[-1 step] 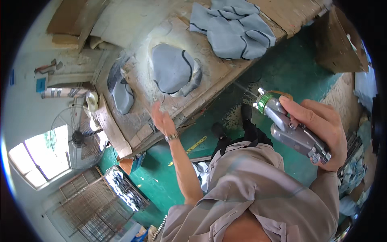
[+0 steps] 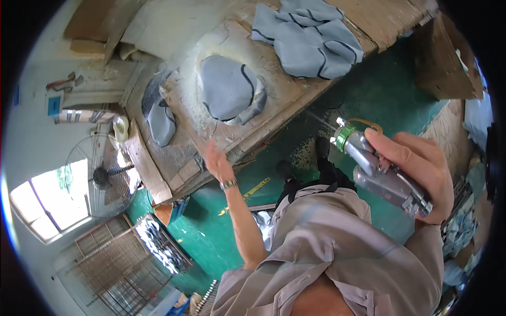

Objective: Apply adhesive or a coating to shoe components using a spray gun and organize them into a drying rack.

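My right hand (image 2: 421, 163) is wrapped around a metal spray gun (image 2: 390, 176) with a green ring near its nozzle. The gun points up and left, toward the workbench, and a thin streak of mist shows in front of the nozzle. By the bench's front edge, my left hand (image 2: 217, 162) is empty, with its fingers stretched out and somewhat blurred. Beyond it, a grey fabric piece with a black seam (image 2: 226, 87) lies over a rounded form on the bench. A smaller grey piece (image 2: 161, 126) lies to the left.
Several more grey fabric pieces (image 2: 316, 45) are heaped at the bench's far right. The cardboard-covered bench (image 2: 292, 97) is crusted with pale residue. A standing fan (image 2: 103, 179) is at left, near a window. A large cardboard box (image 2: 443, 58) stands on the right.
My left hand has shifted slightly to the right and toward me, and looks more blurred. My right hand still holds the spray gun in nearly the same place.
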`<state>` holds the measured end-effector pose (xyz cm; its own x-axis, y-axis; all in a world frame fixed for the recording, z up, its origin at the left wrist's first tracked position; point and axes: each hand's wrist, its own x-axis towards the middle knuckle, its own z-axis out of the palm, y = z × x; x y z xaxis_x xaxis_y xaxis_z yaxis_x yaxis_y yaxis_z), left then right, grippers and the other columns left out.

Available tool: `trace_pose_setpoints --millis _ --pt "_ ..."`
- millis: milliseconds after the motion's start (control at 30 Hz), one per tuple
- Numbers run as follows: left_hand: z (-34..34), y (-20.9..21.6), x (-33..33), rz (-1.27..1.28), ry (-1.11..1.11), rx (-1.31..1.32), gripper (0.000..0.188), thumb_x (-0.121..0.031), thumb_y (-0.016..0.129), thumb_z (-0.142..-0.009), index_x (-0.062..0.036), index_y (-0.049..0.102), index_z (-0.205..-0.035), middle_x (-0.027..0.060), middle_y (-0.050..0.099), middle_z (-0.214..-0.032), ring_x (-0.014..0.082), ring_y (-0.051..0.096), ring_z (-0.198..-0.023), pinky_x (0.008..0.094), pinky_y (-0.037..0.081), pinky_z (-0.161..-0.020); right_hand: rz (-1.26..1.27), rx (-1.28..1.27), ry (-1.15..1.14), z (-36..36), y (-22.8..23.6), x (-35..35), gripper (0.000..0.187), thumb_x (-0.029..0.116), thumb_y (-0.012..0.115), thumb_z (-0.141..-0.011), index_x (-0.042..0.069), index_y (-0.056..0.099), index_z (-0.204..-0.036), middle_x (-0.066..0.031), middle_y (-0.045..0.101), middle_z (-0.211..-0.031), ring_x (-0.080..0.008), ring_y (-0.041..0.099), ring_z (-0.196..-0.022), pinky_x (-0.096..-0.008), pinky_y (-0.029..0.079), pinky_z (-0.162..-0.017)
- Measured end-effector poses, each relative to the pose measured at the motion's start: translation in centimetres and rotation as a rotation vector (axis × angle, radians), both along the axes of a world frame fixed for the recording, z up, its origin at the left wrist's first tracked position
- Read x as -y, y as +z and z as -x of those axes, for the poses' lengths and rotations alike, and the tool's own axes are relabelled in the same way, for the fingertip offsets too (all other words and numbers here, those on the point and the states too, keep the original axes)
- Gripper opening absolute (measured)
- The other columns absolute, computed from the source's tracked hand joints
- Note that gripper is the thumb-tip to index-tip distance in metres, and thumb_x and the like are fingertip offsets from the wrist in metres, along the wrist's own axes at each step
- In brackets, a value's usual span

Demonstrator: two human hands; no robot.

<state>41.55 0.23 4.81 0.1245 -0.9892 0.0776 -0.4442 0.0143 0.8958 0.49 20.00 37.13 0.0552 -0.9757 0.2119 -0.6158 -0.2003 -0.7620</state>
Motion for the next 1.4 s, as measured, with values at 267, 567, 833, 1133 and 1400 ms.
trace_pose_setpoints --millis 267,567,833,1133,1400 --pt "-18.2 -21.4 -21.7 -0.764 -0.3 0.922 0.033 -0.037 0.058 -0.092 -0.0098 0.076 -0.093 0.0179 0.074 -0.098 0.0386 0.071 -0.091 0.0469 0.057 -0.077 0.018 -0.112 0.281 -2.9 1.6 3.3 0.065 0.014 0.074 -0.075 -0.006 0.058 -0.135 -0.0142 0.068 -0.086 -0.0272 0.066 -0.067 -0.0349 0.052 -0.057" --pt "-19.1 -25.3 -35.4 -1.149 -0.71 1.016 0.033 -0.034 0.06 -0.088 -0.0273 0.067 -0.119 0.0079 0.074 -0.11 0.0303 0.07 -0.107 0.0434 0.057 -0.078 -0.018 -0.251 0.165 -4.5 4.3 2.1 0.065 0.02 0.073 -0.079 -0.012 0.056 -0.133 -0.0161 0.066 -0.084 -0.0297 0.065 -0.068 -0.0363 0.051 -0.06" --pt "-16.8 -25.4 -24.1 -0.812 -0.22 0.556 0.02 -0.014 0.064 -0.085 -0.0104 0.074 -0.101 0.0095 0.076 -0.105 0.0257 0.071 -0.1 0.0348 0.056 -0.084 -0.058 -0.234 -0.365 -9.9 5.9 0.7 0.062 0.048 0.057 -0.084 -0.003 0.075 -0.114 -0.0136 0.066 -0.091 -0.0186 0.062 -0.076 -0.0302 0.047 -0.069" --pt "-5.5 -9.8 -4.7 -0.068 0.181 -0.126 0.031 -0.003 0.063 -0.091 -0.0028 0.07 -0.121 0.008 0.072 -0.113 0.0177 0.066 -0.106 0.0298 0.051 -0.095 -0.031 -0.211 0.303 -4.7 4.2 -1.1 0.063 0.01 0.077 -0.074 -0.008 0.06 -0.131 -0.0101 0.062 -0.077 -0.0204 0.056 -0.056 -0.0327 0.042 -0.049" --pt "4.1 0.6 8.1 0.479 -0.132 0.497 0.039 -0.012 0.08 -0.074 -0.0134 0.074 -0.113 0.0116 0.065 -0.127 0.0341 0.057 -0.121 0.044 0.048 -0.1 -0.162 -0.097 0.137 -2.6 3.5 -2.6 0.057 0.029 0.07 -0.075 -0.003 0.069 -0.121 -0.0102 0.065 -0.085 -0.0196 0.06 -0.07 -0.0313 0.045 -0.064"
